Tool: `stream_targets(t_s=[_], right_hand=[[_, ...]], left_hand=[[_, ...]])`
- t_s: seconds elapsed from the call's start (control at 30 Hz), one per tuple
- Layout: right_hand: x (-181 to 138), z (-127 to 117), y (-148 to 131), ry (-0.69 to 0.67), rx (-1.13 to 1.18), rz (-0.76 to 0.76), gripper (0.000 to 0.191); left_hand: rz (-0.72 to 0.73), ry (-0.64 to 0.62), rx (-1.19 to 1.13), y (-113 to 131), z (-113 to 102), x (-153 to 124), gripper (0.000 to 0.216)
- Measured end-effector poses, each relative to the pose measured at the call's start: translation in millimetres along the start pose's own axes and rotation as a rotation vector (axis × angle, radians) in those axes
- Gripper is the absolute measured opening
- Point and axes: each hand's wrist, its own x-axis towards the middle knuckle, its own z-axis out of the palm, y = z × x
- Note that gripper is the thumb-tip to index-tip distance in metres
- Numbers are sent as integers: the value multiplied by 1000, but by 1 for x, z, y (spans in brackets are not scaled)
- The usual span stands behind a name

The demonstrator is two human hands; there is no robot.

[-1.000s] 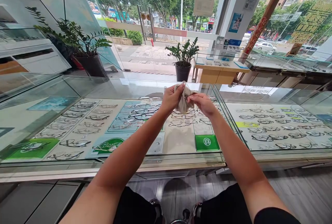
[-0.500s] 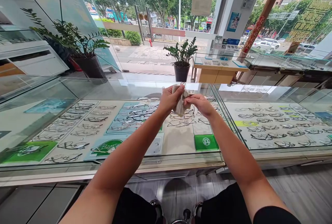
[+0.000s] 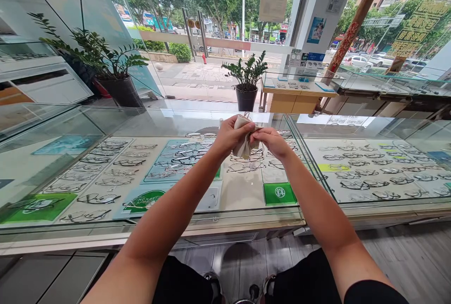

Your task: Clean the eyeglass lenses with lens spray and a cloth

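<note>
Above the glass counter, my left hand (image 3: 229, 134) is closed on a beige cloth (image 3: 241, 148), its thumb laid across the folds. My right hand (image 3: 271, 141) pinches the right side of the same bunched cloth, close to the left fingertips. A thin wire-like loop (image 3: 246, 114) sticks up behind the cloth, perhaps part of a glasses frame; most of it is hidden by cloth and fingers. Under the glass below my hands lie rows of eyeglasses (image 3: 243, 167).
The glass display counter (image 3: 246, 214) spans the front, with more eyeglasses (image 3: 369, 170) to the right and a green card (image 3: 280, 193) inside. Beyond it stand a potted plant (image 3: 246, 95), a larger one (image 3: 120, 88) at left, and a wooden table (image 3: 294, 102).
My left thumb has slid slightly right and down over the cloth, baring more of its top. My right hand stays almost in place, pinching the side.
</note>
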Motion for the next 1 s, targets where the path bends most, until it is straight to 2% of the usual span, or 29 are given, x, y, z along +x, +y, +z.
stream_targets(t_s=[0.17,0.53,0.7,1.0], right_hand=[[0,1,1,21,43,9,26],[-1,4,-1,56,137,22,30],[-2,4,-2,84,124,30,32],[-2,2,-2,91,137,32,36]], left_hand=[[2,-61,-11,3,1,-2,57],[-10,-63,-83,2,1,-3,55],[-87,-32,-135,-5,-4,1,58],[-178,-118,-141,-13,-12,6,61]])
